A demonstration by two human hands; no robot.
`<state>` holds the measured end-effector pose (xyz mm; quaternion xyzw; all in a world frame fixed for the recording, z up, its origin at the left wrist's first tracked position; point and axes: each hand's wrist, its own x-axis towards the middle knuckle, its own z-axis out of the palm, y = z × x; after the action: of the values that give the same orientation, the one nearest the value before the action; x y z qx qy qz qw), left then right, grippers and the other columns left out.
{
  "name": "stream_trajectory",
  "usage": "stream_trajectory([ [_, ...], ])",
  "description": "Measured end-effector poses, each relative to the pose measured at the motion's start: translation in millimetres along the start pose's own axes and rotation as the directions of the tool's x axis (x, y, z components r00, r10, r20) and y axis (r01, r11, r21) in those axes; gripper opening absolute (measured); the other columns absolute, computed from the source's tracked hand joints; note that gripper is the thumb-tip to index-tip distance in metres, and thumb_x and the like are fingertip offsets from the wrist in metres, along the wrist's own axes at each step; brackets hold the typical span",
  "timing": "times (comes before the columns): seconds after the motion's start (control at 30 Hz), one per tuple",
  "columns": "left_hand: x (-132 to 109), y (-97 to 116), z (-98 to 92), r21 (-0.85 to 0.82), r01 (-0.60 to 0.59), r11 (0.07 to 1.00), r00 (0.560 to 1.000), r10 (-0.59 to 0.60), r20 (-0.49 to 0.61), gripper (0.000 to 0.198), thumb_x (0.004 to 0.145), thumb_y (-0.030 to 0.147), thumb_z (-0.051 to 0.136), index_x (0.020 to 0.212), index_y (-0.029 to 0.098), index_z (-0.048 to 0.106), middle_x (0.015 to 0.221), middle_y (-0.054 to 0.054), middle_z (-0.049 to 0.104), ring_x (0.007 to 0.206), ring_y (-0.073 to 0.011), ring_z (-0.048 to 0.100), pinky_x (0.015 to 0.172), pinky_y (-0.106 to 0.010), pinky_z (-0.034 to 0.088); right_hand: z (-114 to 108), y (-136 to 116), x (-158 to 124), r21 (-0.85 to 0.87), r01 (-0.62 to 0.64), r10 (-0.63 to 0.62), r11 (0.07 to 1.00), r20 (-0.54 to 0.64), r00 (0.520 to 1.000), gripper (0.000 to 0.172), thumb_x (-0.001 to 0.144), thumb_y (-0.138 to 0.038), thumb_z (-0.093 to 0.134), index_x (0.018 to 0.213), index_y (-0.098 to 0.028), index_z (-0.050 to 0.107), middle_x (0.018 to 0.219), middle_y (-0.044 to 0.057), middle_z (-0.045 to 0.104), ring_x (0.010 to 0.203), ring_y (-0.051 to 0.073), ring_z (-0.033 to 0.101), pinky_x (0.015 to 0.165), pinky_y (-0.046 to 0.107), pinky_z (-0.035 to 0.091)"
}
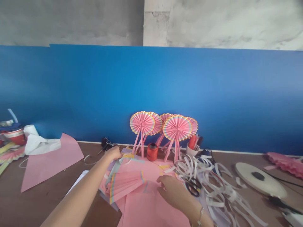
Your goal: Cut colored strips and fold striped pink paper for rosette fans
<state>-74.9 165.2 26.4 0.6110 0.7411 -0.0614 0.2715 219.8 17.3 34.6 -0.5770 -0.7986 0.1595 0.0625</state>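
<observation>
My left hand [115, 153] is closed at the back of a pile of pink paper sheets, near some thin white strips. What its fingers hold, if anything, is too small to make out. Over the right part of the pile is my right hand [172, 188], its fingers loosely bent and apart with nothing seen between them. Between my hands lies a pleated pink paper [126, 186] with yellow and blue edge stripes. Below it spreads a plain pink sheet [146, 211]. Round pleated paper fans [177, 127] on pink handles stand behind a red thread spool [152, 152].
A tangle of white paper strips [213, 179] lies to the right, with black-handled scissors [193, 186] at its edge. Further right is a round cream disc [260, 179] with a cable. At left are a pink sheet [52, 160], white tissue [40, 145] and a phone [77, 181].
</observation>
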Motion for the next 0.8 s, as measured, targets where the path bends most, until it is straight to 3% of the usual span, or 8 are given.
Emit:
stream_trajectory([
  [0.3,1,8,1.4,-0.037,-0.02,0.999,0.999,0.019,-0.046,0.033,0.087,0.032,0.055,0.116,0.016,0.053,0.116,-0.008,0.056,0.098,-0.0214,0.058,0.081,-0.041,0.05,-2,-1,0,0.004,-0.004,0.004,1.0,-0.007,1.0,0.033,0.077,-0.023,0.047,0.105,-0.019,0.065,0.099,0.008,0.069,0.094,0.022,0.06,0.08,0.029,0.04],
  [0.53,-6,5,-15.1,-0.091,0.015,0.996,0.991,-0.027,-0.132,0.033,0.087,0.034,0.056,0.114,0.016,0.055,0.115,-0.006,0.056,0.099,-0.0239,0.058,0.081,-0.04,0.05,-4,1,-2,0.002,-0.004,0.004,1.0,-0.007,1.0,0.034,0.079,-0.023,0.047,0.108,-0.018,0.064,0.102,0.009,0.068,0.097,0.022,0.06,0.084,0.03,0.04],
  [0.67,-18,0,-26.6,-0.097,0.006,0.995,0.968,-0.03,-0.251,0.031,0.087,0.032,0.055,0.114,0.016,0.054,0.109,-0.007,0.059,0.093,-0.0211,0.061,0.076,-0.036,0.051,-5,1,-2,0.004,-0.014,0.014,1.0,-0.01,1.0,0.035,0.078,-0.022,0.047,0.109,-0.018,0.064,0.101,0.009,0.068,0.096,0.022,0.06,0.083,0.03,0.04],
  [0.8,-34,10,-31.1,-0.006,-0.085,0.996,0.899,0.074,-0.432,0.028,0.078,0.018,0.055,0.105,0.019,0.061,0.103,-0.008,0.066,0.088,-0.024,0.064,0.068,-0.029,0.047,-6,1,-2,-0.007,-0.021,0.021,1.0,-0.005,1.0,0.035,0.078,-0.023,0.048,0.109,-0.018,0.064,0.101,0.009,0.068,0.095,0.022,0.06,0.082,0.029,0.041],
])
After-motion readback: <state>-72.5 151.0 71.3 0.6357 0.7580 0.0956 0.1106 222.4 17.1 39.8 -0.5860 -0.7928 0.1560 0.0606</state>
